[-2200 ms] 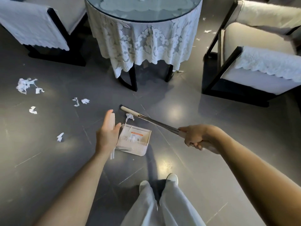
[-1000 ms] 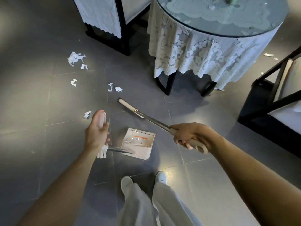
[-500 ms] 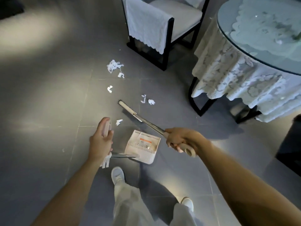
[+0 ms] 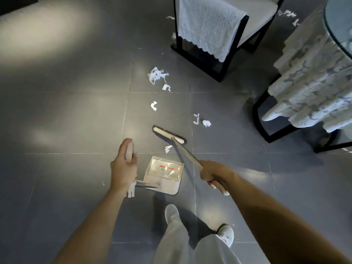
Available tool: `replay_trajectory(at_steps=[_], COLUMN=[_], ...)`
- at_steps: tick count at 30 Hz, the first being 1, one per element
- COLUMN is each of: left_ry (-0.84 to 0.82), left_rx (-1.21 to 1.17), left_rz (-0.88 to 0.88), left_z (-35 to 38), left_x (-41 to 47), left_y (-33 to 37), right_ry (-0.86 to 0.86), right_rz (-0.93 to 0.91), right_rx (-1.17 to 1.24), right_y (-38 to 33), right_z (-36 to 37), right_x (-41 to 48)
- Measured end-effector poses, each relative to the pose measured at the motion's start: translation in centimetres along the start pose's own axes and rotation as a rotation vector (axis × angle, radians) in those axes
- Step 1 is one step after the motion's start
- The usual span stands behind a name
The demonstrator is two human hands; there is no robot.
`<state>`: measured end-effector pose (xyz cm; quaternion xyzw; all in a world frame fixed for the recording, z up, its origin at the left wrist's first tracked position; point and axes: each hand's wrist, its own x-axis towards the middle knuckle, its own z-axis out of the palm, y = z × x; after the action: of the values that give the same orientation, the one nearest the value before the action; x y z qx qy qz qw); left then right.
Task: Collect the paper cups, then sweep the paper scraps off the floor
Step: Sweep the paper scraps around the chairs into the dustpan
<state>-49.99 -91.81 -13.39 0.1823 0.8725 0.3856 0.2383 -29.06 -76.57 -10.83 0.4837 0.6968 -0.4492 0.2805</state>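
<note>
Right hand (image 4: pixel 211 173), fingers wrapped round the shaft, holds the broom (image 4: pixel 168 134); its shaft slants up-left to the head, bristles facing away. Left hand (image 4: pixel 123 166), fingers curled, grips the handle of the dustpan (image 4: pixel 163 172), whose mouth faces the broom. One paper scrap (image 4: pixel 167 149) lies between the two; other scraps (image 4: pixel 157 75) lie beyond the head on the floor (image 4: pixel 76 111).

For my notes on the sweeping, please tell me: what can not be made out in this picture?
Head view only:
Table: top cut off by the right edge; cups there unknown.
Dustpan label: too small, glare over it.
Dustpan handle grip: mostly covered by the left hand.
Floor under the chair: hidden by its seat.
</note>
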Motion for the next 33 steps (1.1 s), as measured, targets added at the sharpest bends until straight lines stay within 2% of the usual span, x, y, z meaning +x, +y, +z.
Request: replay_trajectory(at_steps=[3,7,9,12,15,21,23,26,29,33], left_ry=[-0.041,-0.120,-0.159,-0.172,-0.170,-0.181,-0.209,-0.229,-0.214,-0.230], left_rx=[0.003,0.035,0.066,0.082,0.084,0.128,0.136,0.149,0.157,0.167], left_rz=[0.018,0.085,0.124,0.155,0.175,0.239,0.243,0.256,0.251,0.247], left_z=[0.0,1.1,1.6,2.5,4.3,9.6,11.5,13.9,15.5,17.4], left_x=[2.2,3.6,4.2,5.8,7.7,12.7,14.5,17.6,19.9,21.5], left_y=[0.9,2.8,3.4,4.8,7.1,12.4,14.4,16.7,18.4,20.6], right_ry=[-0.128,-0.372,-0.418,-0.353,-0.208,0.116,0.162,0.196,0.155,-0.041], right_rz=[0.033,0.156,0.203,0.193,0.182,0.156,0.142,0.163,0.194,0.259], right_rx=[-0.008,0.124,0.216,0.328,0.406,0.356,0.308,0.239,0.234,0.477], right_y=[-0.5,1.2,2.1,3.0,3.9,5.7,5.9,5.9,5.2,4.2], right_z=[-0.3,-4.2,-6.3,-8.0,-9.7,-16.6,-19.0,-21.9,-23.5,-22.9], right_x=[-0.4,-2.0,-2.3,-1.7,0.2,4.6,6.3,8.8,11.1,12.5])
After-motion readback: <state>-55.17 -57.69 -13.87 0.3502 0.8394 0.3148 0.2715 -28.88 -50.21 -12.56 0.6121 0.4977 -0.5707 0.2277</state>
